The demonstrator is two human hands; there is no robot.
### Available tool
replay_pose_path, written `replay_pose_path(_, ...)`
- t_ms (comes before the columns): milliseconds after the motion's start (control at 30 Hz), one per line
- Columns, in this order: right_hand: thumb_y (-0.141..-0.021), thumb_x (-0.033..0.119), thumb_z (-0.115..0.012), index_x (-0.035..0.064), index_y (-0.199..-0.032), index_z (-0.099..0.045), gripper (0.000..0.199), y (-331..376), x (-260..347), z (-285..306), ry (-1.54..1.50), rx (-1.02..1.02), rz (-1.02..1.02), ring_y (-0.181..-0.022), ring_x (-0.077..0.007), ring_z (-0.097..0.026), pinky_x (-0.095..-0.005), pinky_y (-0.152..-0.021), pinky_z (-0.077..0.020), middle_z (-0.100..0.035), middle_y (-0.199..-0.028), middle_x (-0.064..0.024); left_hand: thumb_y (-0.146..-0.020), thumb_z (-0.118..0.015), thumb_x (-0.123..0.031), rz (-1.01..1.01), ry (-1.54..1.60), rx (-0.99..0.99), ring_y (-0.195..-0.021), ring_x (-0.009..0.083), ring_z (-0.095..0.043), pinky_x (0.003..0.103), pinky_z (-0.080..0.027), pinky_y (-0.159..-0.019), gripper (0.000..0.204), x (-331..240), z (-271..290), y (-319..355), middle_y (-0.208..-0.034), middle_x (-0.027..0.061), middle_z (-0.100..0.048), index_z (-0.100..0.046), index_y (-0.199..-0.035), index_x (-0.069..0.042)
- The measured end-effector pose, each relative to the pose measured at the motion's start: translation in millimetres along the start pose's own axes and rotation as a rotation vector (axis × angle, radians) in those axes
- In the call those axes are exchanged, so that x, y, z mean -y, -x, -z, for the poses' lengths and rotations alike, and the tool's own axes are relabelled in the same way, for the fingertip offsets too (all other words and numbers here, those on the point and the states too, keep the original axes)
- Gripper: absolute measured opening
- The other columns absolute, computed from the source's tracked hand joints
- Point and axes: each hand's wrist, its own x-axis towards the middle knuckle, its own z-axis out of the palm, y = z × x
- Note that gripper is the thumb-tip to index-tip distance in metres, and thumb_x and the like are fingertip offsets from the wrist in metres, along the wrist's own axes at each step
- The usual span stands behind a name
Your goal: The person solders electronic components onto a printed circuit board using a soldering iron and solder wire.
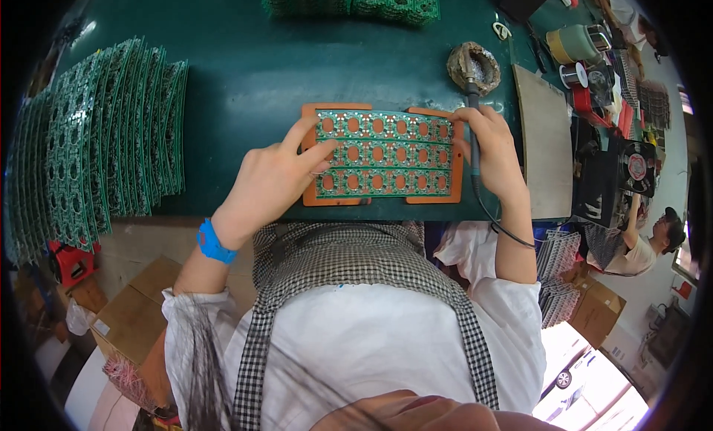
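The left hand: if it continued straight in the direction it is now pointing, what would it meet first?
Most likely the green circuit boards on the orange holder: the left hand reaches over their left edge. Depth and exact contact are unclear.

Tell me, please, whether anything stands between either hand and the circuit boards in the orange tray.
Nothing visible does: the left hand is at the left end of the boards, the right hand at their upper right corner. The iron runs along the right hand, beside the tray, not across the boards.
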Motion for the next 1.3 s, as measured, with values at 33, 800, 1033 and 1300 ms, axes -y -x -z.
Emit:
replay_pose_path(33, -0.075, 0.001, -0.062, 0.0086, -0.106, -0.055, 0.032, -1.6, 0.0, -1.4, -0.002, -0.025, 0.035, -0.096, -0.0318, -0.054, -0.0396, -0.083, -0.0413, -0.06, -0.093, -0.0097, -0.08, -0.066, -0.019, -0.021, -0.005, 0.01, -0.064, 0.0195, -0.065, 0.031, -0.051, -0.051, 0.028, 4.9, -2.0, 0.0, -0.12, 0.0092, -0.052, -0.059, -0.107, -0.017)
replay_pose_path(800, -0.078, 0.004, -0.073, 0.0035, -0.098, -0.05, 0.03, 132.1, -43.9, 2.5, 0.315, -1.157, -0.617, -0.092, -0.0214, -0.06, -0.03, -0.082, -0.045, -0.066, -0.104, -0.0124, -0.081, -0.066, -0.021, -0.09, 0.017, 0.013, -0.065, 0.0198, -0.064, 0.031, -0.051, -0.052, 0.032, -12.4, -1.6, 15.5, -0.125, 0.0099, -0.051, -0.059, -0.112, -0.015)
replay_pose_path(1033, -0.08, 0.019, -0.075, 0.0028, -0.098, -0.047, 0.037, 202.7, -106.5, -37.1, 0.028, -1.38, -1.072, -0.074, -0.0181, -0.06, -0.0302, -0.067, -0.0483, -0.061, -0.084, -0.0107, -0.083, -0.064, -0.024, -0.073, -0.135, 0.086, -0.064, 0.0193, -0.064, 0.029, -0.05, -0.052, 0.027, -15.1, -6.7, 19.9, -0.127, 0.0117, -0.052, -0.061, -0.11, -0.017)
replay_pose_path(1300, -0.083, 0.01, -0.069, 0.0043, -0.111, -0.037, 0.043, 184.8, -138.3, -54.3, -0.49, -1.613, -0.914, -0.069, -0.0158, -0.056, -0.0265, -0.056, -0.0451, -0.058, -0.085, -0.0104, -0.083, -0.065, -0.013, 0.033, 0.122, -0.212, -0.065, 0.0232, -0.064, 0.032, -0.052, -0.055, 0.026, -19.3, -21.1, 29.9, -0.113, 0.0129, -0.058, -0.062, -0.109, -0.014)
